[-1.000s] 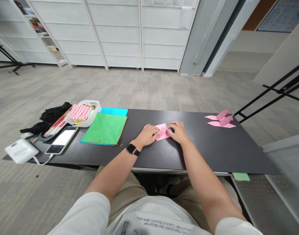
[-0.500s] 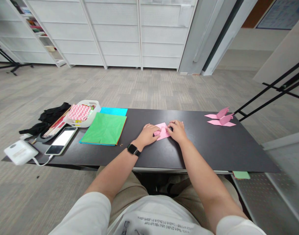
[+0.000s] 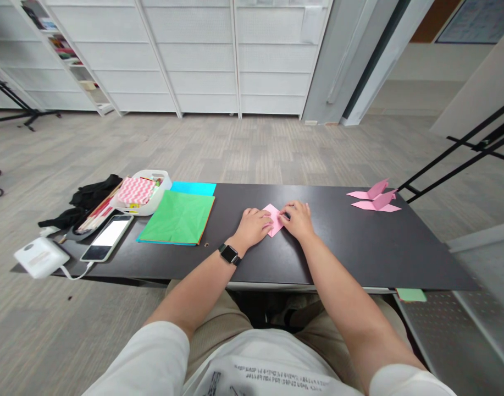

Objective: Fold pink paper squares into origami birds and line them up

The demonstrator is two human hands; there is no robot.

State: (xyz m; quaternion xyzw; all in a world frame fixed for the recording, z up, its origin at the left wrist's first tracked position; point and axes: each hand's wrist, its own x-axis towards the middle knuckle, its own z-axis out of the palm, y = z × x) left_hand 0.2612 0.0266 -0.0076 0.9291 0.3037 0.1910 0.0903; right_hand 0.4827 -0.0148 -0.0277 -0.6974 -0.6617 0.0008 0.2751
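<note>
A piece of folded pink origami paper (image 3: 272, 219) lies on the dark table between my hands, turned so that a corner points away from me. My left hand (image 3: 254, 226), with a black watch on its wrist, rests on the paper's left part, fingers lying flat over it. At the right corner, my right hand (image 3: 297, 219) pinches the paper's edge between thumb and fingers. Both hands partly cover the paper, so the folds beneath them are hidden. Two folded pink paper cranes (image 3: 375, 203) stand at the table's right end.
Green paper sheets (image 3: 175, 217) lie left of my hands, with blue paper (image 3: 194, 188) behind. Farther left are a white basket (image 3: 163, 184) with a pink-striped packet, a phone (image 3: 107, 237) cabled to a white power bank (image 3: 41, 257), a pencil tray and black cloth (image 3: 93, 192).
The pink paper has turned and now shows a narrower, diamond-like outline. My left hand has shifted slightly right and lies flatter on it; my right hand stays at its right side.
</note>
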